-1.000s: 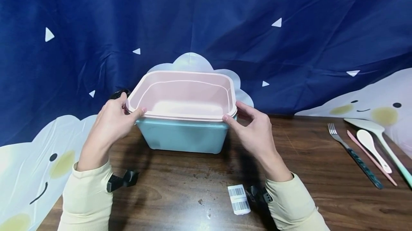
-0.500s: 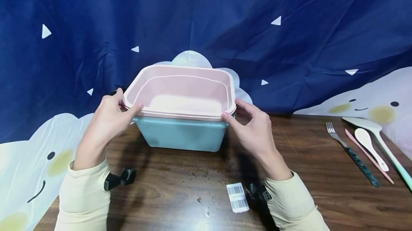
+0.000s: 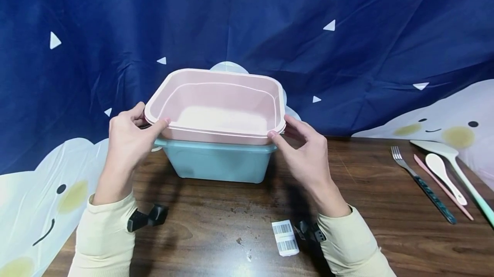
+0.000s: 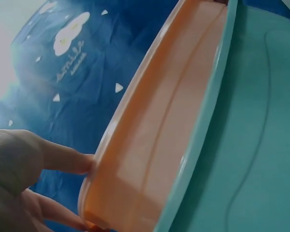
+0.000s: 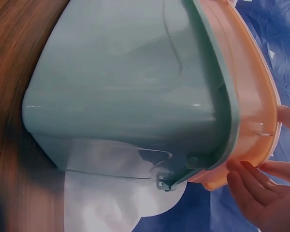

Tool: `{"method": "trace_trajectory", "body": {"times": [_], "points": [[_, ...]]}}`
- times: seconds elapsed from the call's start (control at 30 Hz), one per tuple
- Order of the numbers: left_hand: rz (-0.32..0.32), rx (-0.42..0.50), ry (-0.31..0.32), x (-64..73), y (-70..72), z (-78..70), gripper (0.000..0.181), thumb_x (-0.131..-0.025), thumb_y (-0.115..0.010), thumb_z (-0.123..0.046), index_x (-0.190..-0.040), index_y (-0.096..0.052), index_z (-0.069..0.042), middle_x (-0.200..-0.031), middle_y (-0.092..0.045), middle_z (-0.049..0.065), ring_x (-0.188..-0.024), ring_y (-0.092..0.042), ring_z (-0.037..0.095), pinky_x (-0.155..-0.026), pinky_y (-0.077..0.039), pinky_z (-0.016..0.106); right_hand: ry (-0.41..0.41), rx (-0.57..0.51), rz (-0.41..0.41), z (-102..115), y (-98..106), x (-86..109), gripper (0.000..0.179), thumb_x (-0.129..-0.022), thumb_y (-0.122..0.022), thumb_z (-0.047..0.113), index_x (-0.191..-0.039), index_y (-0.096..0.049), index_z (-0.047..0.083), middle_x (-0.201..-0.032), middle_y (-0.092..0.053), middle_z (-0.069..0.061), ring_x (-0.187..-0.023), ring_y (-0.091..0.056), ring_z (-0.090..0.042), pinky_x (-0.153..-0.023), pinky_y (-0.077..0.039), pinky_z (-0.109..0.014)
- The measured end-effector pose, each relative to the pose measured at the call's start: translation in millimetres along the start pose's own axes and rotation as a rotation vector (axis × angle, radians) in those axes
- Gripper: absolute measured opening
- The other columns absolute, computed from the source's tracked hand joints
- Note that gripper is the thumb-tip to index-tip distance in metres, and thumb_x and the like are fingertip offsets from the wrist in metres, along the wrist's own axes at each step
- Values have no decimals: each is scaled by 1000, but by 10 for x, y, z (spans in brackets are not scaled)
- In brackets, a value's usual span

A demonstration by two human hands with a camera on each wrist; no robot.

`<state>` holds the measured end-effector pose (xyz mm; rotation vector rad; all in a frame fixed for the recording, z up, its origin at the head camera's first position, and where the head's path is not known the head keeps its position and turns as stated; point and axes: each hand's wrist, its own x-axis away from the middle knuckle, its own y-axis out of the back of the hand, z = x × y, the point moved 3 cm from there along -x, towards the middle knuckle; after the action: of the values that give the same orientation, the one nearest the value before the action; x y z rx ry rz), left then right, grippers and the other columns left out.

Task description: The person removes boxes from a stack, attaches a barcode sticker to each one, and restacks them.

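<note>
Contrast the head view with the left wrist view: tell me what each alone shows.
Only the head view shows the fork, white spoon and barcode label. Only the left wrist view shows the "smile" lettering. Both show the left hand gripping the pink tub, the teal tub and blue backdrop.

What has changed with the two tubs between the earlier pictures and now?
The pink tub has moved upward, so more of its outer wall shows above the rim of the teal tub. The left hand and right hand still hold its rim; nothing was let go. The teal tub, the fork and the barcode label stayed put.
</note>
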<state>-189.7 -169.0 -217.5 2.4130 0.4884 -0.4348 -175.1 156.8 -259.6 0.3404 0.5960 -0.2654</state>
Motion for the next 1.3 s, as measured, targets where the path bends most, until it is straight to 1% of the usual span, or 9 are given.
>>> {"method": "trace_trajectory", "body": {"times": [0.07,0.13,0.3,0.37,0.5,0.67,0.83,0.97,1.3], "points": [[-43,48,-2,16,6,-34,21,-85,-77,-19,-94,-68,-2,-76,-68,-17,-68,-56,-14,-64,-42,8,33,-9,-30,32,12,1,50,-82,-82,5,-128,-67,-2,-118,-72,-19,-104,-71,-22,-91,-54,-16],[-90,100,0,39,18,-71,22,-83,-77,-16,-100,-72,-3,-76,-67,-18,-70,-58,-13,-66,-45,6,65,-18,-61,57,24,6,51,-81,-82,3,-129,-67,-1,-118,-72,-19,-102,-71,-14,-90,-54,-16],[-201,230,9,113,60,-149,53,-80,-79,-9,-131,-66,-3,-109,-66,4,-81,-60,-13,-71,-49,2,155,-72,-118,118,47,23,53,-79,-81,-5,-129,-64,-6,-120,-69,-23,-101,-67,3,-92,-54,-17],[-243,262,-6,148,78,-183,59,-79,-80,-8,-136,-62,-4,-114,-62,2,-84,-61,-11,-73,-50,4,193,-98,-136,155,61,29,52,-79,-79,-8,-129,-64,-7,-120,-69,-24,-101,-67,2,-94,-54,-18],[-315,321,-80,220,93,-258,60,-78,-81,-6,-135,-62,-4,-105,-56,-12,-90,-63,-3,-77,-53,8,248,-121,-155,242,128,41,51,-80,-77,-11,-130,-63,-8,-121,-67,-26,-104,-69,-6,-97,-54,-22],[-383,461,-190,323,83,-363,59,-77,-81,-3,-133,-63,-7,-109,-60,-7,-101,-65,9,-83,-54,13,294,-149,-179,358,257,45,50,-82,-77,-8,-130,-64,-6,-123,-68,-24,-105,-70,-11,-98,-54,-23],[-426,588,-277,400,37,-460,58,-76,-81,-2,-131,-64,-7,-111,-63,-1,-105,-67,19,-86,-55,19,316,-179,-204,461,418,47,48,-82,-78,-6,-128,-65,-7,-122,-70,-17,-104,-71,-14,-98,-54,-24],[-438,644,-305,447,-24,-536,59,-74,-82,2,-130,-65,-5,-111,-63,3,-105,-66,20,-85,-55,19,313,-235,-217,520,561,51,46,-81,-78,-7,-125,-65,-10,-122,-72,-13,-106,-71,-18,-97,-54,-23],[-389,618,-283,519,-329,-707,60,-76,-83,-1,-133,-63,-2,-117,-64,11,-105,-64,14,-86,-51,23,242,-435,-275,483,902,100,48,-75,-74,-19,-122,-64,-16,-118,-73,-15,-103,-71,-21,-90,-57,-20]]}}
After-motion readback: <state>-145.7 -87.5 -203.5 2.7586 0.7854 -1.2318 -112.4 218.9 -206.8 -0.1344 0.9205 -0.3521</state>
